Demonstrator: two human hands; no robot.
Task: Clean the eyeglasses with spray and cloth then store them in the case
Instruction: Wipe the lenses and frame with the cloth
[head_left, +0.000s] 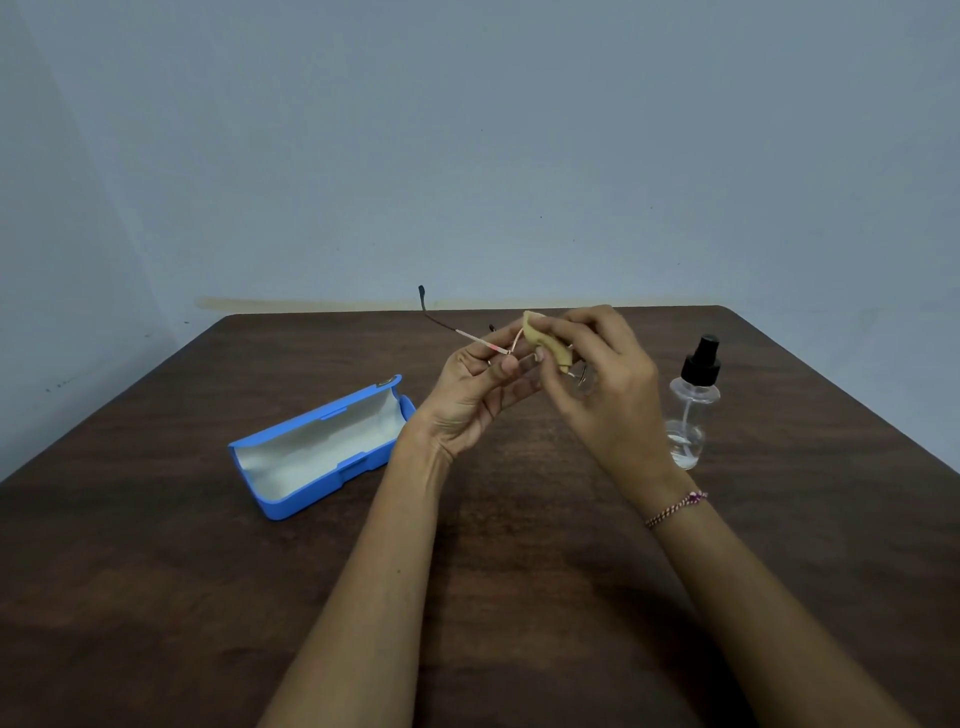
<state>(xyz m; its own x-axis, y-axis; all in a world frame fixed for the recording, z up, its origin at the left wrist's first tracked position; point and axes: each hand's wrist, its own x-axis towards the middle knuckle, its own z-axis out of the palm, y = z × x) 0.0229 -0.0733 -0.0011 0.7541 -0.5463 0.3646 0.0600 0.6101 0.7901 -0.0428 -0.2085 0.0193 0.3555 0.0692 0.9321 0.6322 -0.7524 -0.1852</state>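
Thin-framed eyeglasses (480, 340) are held up above the table, one temple arm sticking out to the upper left. My left hand (470, 395) pinches the frame near the hinge. My right hand (597, 379) pinches a small yellow cloth (545, 343) folded over a lens. The lenses are mostly hidden by my fingers and the cloth. A blue glasses case (322, 447) lies open on the table at the left, its pale lining showing. A clear spray bottle (693, 405) with a black nozzle stands upright at the right, just behind my right wrist.
The dark brown wooden table (156, 597) fills the lower view and ends at a pale blue wall behind. A beaded bracelet (675, 506) circles my right wrist.
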